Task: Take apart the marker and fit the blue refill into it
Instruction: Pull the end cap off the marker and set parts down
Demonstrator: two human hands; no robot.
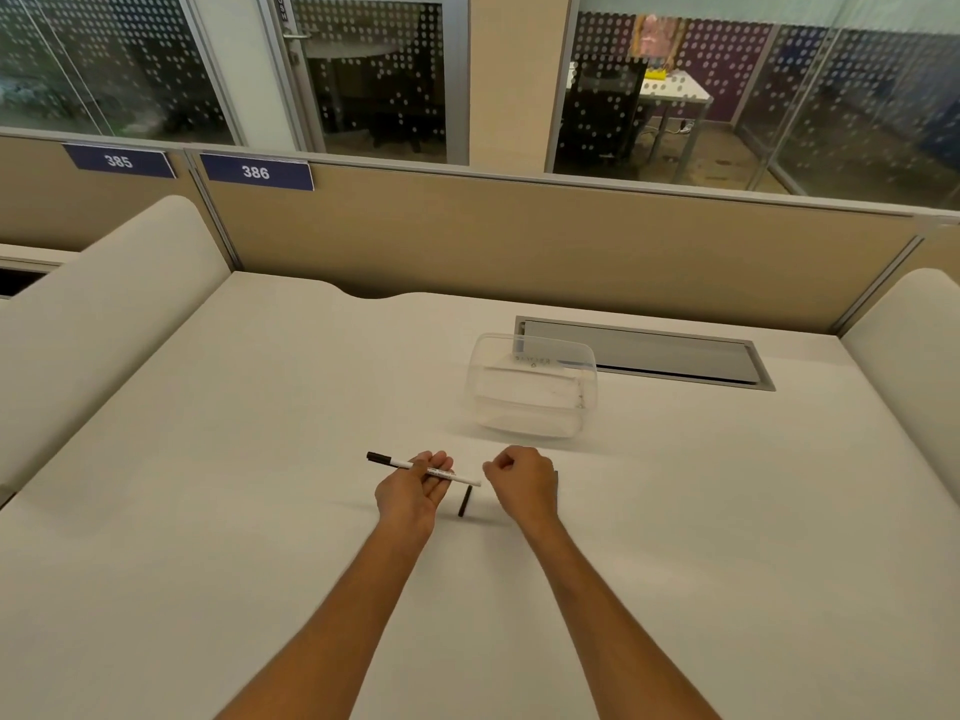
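Observation:
A thin white marker with a black cap at its left end lies across my left hand, which holds it just above the table. The marker's right end is bare white. A short black piece lies on the table between my hands. My right hand is closed in a fist just right of the marker's end; a dark edge shows at its right side, and I cannot tell what is inside. No blue refill is plainly visible.
A clear plastic box stands on the white table behind my hands. A grey cable hatch is set into the table further back. Beige partitions enclose the desk on three sides.

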